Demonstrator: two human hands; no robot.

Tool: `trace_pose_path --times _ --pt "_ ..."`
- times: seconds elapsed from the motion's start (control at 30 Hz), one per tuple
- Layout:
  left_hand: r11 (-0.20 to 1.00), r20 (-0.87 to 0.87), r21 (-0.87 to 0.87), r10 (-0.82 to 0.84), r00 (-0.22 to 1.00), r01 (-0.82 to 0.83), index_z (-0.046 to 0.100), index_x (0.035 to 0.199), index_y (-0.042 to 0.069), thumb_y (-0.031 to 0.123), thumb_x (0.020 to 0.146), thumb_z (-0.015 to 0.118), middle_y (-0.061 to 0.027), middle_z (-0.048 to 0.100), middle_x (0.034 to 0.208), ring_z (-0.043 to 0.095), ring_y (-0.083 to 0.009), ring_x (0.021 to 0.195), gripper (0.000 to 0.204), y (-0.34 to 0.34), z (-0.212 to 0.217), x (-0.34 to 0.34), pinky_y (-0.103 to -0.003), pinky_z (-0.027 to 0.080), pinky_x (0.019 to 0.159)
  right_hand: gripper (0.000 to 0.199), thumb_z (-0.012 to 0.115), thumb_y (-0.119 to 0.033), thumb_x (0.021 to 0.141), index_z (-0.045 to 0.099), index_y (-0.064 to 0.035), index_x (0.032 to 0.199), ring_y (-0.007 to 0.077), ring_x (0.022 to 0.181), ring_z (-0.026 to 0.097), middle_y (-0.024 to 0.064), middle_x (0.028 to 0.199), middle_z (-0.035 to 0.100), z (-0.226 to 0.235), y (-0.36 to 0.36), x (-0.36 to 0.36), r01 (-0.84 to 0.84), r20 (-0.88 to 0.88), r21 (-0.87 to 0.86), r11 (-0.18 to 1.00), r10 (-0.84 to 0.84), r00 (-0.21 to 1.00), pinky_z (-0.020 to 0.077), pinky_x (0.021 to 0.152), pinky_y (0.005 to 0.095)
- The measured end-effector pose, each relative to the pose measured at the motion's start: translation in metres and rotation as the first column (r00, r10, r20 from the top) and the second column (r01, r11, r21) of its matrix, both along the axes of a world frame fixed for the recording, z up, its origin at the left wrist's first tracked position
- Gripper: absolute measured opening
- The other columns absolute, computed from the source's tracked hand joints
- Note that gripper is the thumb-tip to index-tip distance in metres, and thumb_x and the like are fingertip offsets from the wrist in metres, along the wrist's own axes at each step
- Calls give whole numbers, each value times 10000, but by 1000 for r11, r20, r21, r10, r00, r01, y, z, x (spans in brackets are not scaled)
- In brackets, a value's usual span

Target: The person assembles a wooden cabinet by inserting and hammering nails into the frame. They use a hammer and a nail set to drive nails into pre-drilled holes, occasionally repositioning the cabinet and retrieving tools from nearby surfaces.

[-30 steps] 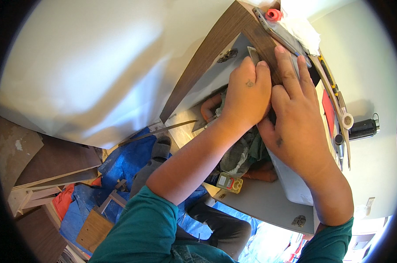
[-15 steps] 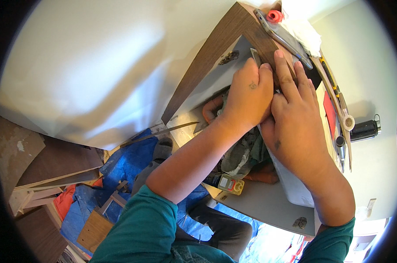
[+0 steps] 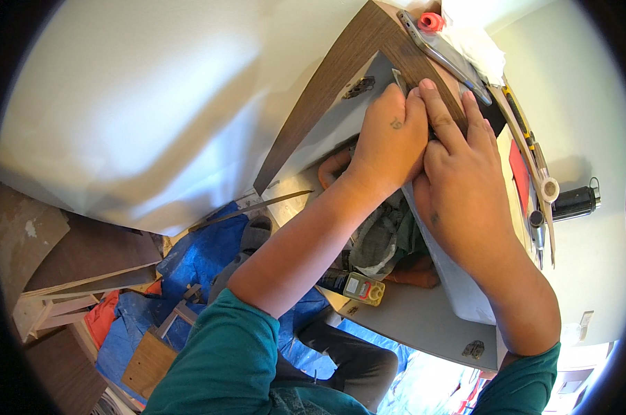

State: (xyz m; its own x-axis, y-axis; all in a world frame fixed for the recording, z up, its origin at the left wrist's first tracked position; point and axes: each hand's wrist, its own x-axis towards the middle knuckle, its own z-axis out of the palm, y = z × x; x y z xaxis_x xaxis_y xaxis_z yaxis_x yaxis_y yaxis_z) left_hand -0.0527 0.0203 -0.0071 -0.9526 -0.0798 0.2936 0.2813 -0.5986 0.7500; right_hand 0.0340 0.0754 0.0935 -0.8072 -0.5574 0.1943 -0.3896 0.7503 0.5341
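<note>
My left hand [image 3: 394, 135] is closed around a tool, most of it hidden by the fingers. Its thin, flat, pale blade [image 3: 397, 77] sticks out past the knuckles against the wood-grain cabinet frame [image 3: 404, 52]. My right hand [image 3: 465, 187] lies with fingers stretched out over the same frame edge. Its index fingertip is close beside my left thumb. Below the hands is the cabinet's inside, with a grey cloth bundle [image 3: 376, 252] partly covered by my forearm.
A phone [image 3: 444, 59], a red roll [image 3: 432, 22] and white tissue [image 3: 475, 52] lie atop the cabinet. A black bottle [image 3: 575, 203] stands to the right. A grey door [image 3: 423, 325] hangs below. Blue tarp [image 3: 216, 238] and wood boards [image 3: 95, 256] cover the lower left.
Both hands have shifted slightly up and left along the frame. The right index finger has come closer to the left thumb.
</note>
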Motion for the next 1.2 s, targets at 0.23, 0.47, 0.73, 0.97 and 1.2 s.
trace_pose_path --times 0.23,0.47,0.73,0.97,1.2 --pt "996 58 -87 -6 998 11 619 986 -53 293 1053 461 -142 696 922 630 -164 805 386 -2 0 -3 -326 504 722 179 620 -110 813 683 52 857 541 1334 429 166 1553 410 -2 6 -7 -43 1 -22 999 43 999 372 1091 612" --pt "997 3 -70 29 1000 -29 592 948 -85 356 1068 413 -262 670 903 645 -364 842 491 -1 -1 -8 -414 503 733 174 623 -105 809 694 53 828 536 1316 449 140 1568 400 -4 3 -9 -46 -32 -4 999 46 998 394 1063 613" --pt "1000 10 12 -22 1000 22 590 962 -79 372 1073 411 -246 673 908 658 -315 831 499 2 -3 -11 -394 508 744 169 635 -101 797 716 44 829 532 1321 443 109 1578 392 -4 0 -10 -9 -27 8 1000 9 1000 399 1053 608" --pt "988 -1 117 -104 995 104 610 1004 -22 363 1062 436 -122 684 965 647 -186 861 427 1 -2 -12 -327 515 770 148 647 -101 787 731 11 835 539 1302 459 111 1552 418 -5 3 -12 -48 -37 -37 998 47 998 412 1038 613" --pt "963 -75 -204 164 983 -177 617 977 -28 345 1043 422 -217 672 929 650 -270 871 426 -2 -2 -6 -379 496 767 144 645 -99 787 719 15 835 546 1290 468 130 1525 444 -2 3 -11 -79 -23 -63 995 78 997 420 1034 629"
